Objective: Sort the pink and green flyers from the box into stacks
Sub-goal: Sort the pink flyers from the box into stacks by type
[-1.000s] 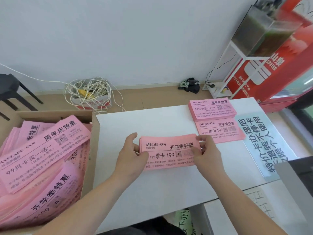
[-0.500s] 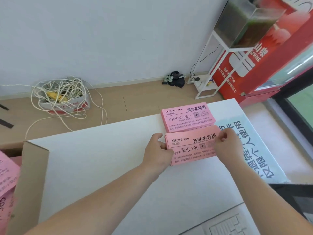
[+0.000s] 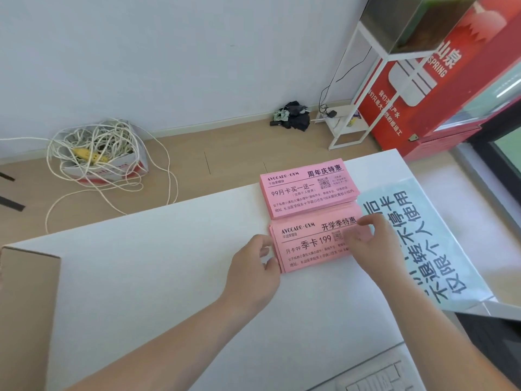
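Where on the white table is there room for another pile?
The big bare patch of white table lies between the cardboard box flap and the left hand. The right side is crowded: far pink stack, near pink stack held by it and the right hand, blue sign beside them.

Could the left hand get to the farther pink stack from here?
Probably yes. The left hand holds the near stack's left edge, and only bare white table lies between it and the far stack.

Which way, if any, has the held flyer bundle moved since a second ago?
Yes. The flyer bundle moved right, now lying next to the far pink stack.
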Action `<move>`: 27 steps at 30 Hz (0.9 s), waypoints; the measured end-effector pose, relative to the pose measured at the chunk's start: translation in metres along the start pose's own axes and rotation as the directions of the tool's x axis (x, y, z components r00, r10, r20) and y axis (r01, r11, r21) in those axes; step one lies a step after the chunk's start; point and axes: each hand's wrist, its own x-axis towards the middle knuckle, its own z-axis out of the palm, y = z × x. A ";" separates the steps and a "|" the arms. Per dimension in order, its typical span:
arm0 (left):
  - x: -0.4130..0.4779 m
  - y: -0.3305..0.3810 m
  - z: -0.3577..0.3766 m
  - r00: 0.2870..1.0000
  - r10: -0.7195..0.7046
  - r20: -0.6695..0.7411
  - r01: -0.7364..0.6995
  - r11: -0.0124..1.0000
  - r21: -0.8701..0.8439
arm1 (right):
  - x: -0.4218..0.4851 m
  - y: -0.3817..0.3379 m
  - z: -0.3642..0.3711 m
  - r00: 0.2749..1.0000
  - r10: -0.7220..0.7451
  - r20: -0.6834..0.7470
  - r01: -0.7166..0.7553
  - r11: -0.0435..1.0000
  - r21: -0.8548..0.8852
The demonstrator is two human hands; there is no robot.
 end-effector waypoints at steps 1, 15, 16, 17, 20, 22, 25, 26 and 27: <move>-0.003 -0.002 0.002 1.000 -0.016 0.021 0.016 1.000 -0.016 | -0.003 -0.001 -0.002 0.998 -0.016 0.053 0.017 1.000 -0.022; -0.006 -0.001 0.010 0.989 -0.138 0.049 0.145 0.973 -0.178 | 0.007 0.004 -0.014 0.966 -0.029 0.258 0.104 0.954 -0.281; -0.007 -0.002 0.010 0.989 -0.138 0.053 0.146 0.972 -0.182 | 0.005 0.005 -0.013 0.968 -0.033 0.247 0.103 0.955 -0.277; -0.008 -0.001 0.011 0.988 -0.137 0.066 0.147 0.971 -0.188 | 0.004 0.005 -0.013 0.970 -0.046 0.239 0.112 0.955 -0.274; -0.007 0.001 0.017 0.986 -0.120 0.119 0.143 0.969 -0.201 | 0.000 0.006 -0.013 0.972 -0.076 0.221 0.134 0.955 -0.264; -0.003 0.000 0.020 0.986 -0.097 0.138 0.124 0.972 -0.198 | -0.002 0.008 -0.014 0.973 -0.083 0.214 0.137 0.959 -0.250; -0.005 -0.004 0.020 0.992 -0.004 0.122 0.016 0.995 -0.095 | -0.004 0.013 -0.014 0.970 -0.102 0.220 0.155 0.959 -0.238; -0.005 -0.007 0.021 0.993 0.051 0.104 -0.050 0.999 -0.013 | -0.004 0.014 -0.014 0.967 -0.103 0.231 0.158 0.959 -0.234; -0.004 -0.010 0.023 0.988 0.116 0.098 -0.123 0.990 0.068 | -0.004 0.014 -0.015 0.965 -0.102 0.242 0.159 0.961 -0.228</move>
